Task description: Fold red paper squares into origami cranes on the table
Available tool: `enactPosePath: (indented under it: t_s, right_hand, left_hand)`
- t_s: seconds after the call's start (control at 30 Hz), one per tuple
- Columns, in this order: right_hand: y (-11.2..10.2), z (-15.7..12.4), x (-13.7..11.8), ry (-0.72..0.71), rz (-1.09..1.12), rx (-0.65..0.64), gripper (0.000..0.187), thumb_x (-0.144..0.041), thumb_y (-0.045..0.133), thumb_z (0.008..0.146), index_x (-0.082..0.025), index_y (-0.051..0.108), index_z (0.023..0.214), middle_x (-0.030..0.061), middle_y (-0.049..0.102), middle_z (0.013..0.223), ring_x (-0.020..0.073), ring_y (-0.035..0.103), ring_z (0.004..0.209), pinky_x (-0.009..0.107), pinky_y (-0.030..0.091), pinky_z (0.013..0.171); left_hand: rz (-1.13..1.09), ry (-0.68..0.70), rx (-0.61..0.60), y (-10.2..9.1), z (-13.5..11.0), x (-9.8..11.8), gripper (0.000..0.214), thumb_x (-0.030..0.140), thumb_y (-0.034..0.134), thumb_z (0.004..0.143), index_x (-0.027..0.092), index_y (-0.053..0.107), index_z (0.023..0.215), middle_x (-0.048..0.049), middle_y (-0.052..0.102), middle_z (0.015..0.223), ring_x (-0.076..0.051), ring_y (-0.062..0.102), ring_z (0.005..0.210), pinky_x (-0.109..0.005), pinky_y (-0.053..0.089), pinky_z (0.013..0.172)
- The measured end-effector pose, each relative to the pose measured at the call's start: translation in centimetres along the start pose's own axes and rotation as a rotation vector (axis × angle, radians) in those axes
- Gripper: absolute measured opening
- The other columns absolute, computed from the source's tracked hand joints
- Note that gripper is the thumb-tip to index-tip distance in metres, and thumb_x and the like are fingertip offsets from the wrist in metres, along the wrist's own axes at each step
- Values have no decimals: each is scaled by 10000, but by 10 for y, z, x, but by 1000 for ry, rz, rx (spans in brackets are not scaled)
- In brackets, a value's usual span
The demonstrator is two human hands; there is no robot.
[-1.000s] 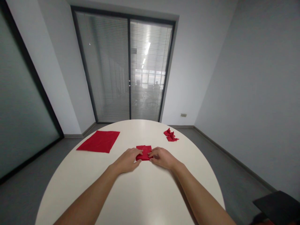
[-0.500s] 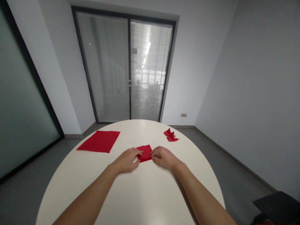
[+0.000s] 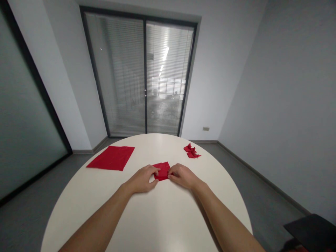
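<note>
A small folded red napkin [image 3: 164, 169] lies on the white round table between my hands, its layers slightly offset. My left hand [image 3: 145, 178] rests at its left side, fingertips on top and thumb at the near edge, holding it down. At the right edge, my right hand [image 3: 183, 175] has its fingers curled and the thumb pressed toward them, pinching the napkin's near right corner. The fingertips cover part of both side edges.
A flat red cloth stack [image 3: 112, 158] lies on the table's [image 3: 154, 220] far left. Folded red pieces [image 3: 192, 152] with raised points sit at the far right. A black chair [image 3: 313, 229] stands at lower right. Glass doors [image 3: 145, 77] are beyond the table.
My right thumb and fingers have closed slightly, shifting a little left along the napkin's right edge. The left hand stays nearly still, its thumb moved slightly onto the near edge.
</note>
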State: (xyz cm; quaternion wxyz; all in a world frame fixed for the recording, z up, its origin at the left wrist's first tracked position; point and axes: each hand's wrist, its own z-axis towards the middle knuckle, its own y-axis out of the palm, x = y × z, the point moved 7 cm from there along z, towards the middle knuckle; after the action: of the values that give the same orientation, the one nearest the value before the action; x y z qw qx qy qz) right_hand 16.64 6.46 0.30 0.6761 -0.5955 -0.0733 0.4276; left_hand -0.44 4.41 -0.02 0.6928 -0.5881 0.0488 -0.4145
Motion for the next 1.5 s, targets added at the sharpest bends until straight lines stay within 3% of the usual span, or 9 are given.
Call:
enactPosePath:
  t_s: [0.2, 0.5, 0.67, 0.87, 1.0, 1.13, 1.27, 1.4, 1.5]
  right_hand:
    - [3, 1, 4, 11, -11, 16, 169, -202, 541, 905, -177, 708, 899, 65, 713, 894, 184, 613, 859, 269, 431, 792]
    - [2, 1, 2, 23, -19, 32, 118, -213, 601, 865, -185, 716, 875, 43, 692, 825, 176, 592, 781, 267, 419, 735]
    - [4, 3, 8, 43, -10, 35, 165, -207, 588, 880, -201, 740, 944, 49, 723, 889, 185, 617, 816, 273, 428, 755]
    - [7, 4, 11, 90, 8, 46, 200, -179, 584, 863, -221, 730, 992, 34, 732, 911, 199, 628, 838, 284, 433, 754]
    - [8, 5, 7, 92, -16, 50, 206, -169, 584, 862, -209, 725, 1007, 46, 720, 905, 203, 623, 851, 290, 435, 766]
    - [10, 5, 6, 60, -35, 50, 207, -161, 567, 872, -199, 733, 990, 64, 698, 959, 194, 626, 898, 284, 455, 807]
    - [11, 5, 5, -6, -64, 55, 246, -157, 539, 887, -208, 746, 1010, 73, 694, 1149, 210, 613, 1060, 303, 451, 928]
    - [9, 5, -4, -102, -85, -2, 245, -166, 537, 897, -218, 754, 997, 49, 746, 1002, 215, 625, 1015, 315, 443, 946]
    - [5, 5, -11, -141, -108, -31, 177, -196, 594, 874, -219, 762, 924, 38, 750, 883, 207, 634, 897, 321, 436, 932]
  left_hand:
    - [-6, -26, 17, 3, 0, -6, 381, 306, 610, 849, 202, 622, 1215, -111, 657, 1218, -260, 607, 1122, -374, 462, 1010]
    - [12, -123, 71, 11, 8, -18, 304, 335, 425, 992, 216, 669, 1128, -86, 694, 1079, -225, 648, 989, -336, 487, 891]
    - [65, -187, 124, 14, 10, -18, 217, 285, 444, 980, 228, 641, 1050, -57, 690, 979, -216, 645, 924, -315, 478, 821]
    - [40, -239, 181, 18, 13, -19, 174, 226, 495, 949, 235, 601, 1087, -51, 688, 1041, -218, 645, 979, -330, 481, 858]
    - [22, -186, 211, 17, 14, -13, 234, 175, 498, 926, 244, 593, 1128, -40, 655, 1175, -203, 621, 1070, -325, 486, 923]
    - [94, -118, 176, 16, 14, -7, 220, 164, 503, 922, 248, 662, 1049, -25, 602, 1250, -189, 611, 1084, -315, 484, 954]
    - [224, -58, 128, 18, 16, -4, 246, 129, 502, 926, 248, 713, 971, -24, 658, 1105, -190, 614, 1001, -323, 485, 910]
    - [350, 19, 53, 22, 17, 4, 305, 56, 510, 879, 245, 738, 954, -31, 714, 995, -223, 611, 956, -362, 473, 854]
    - [413, 17, 41, 21, 17, 14, 252, 98, 526, 870, 218, 741, 922, -59, 722, 967, -251, 620, 949, -398, 465, 844]
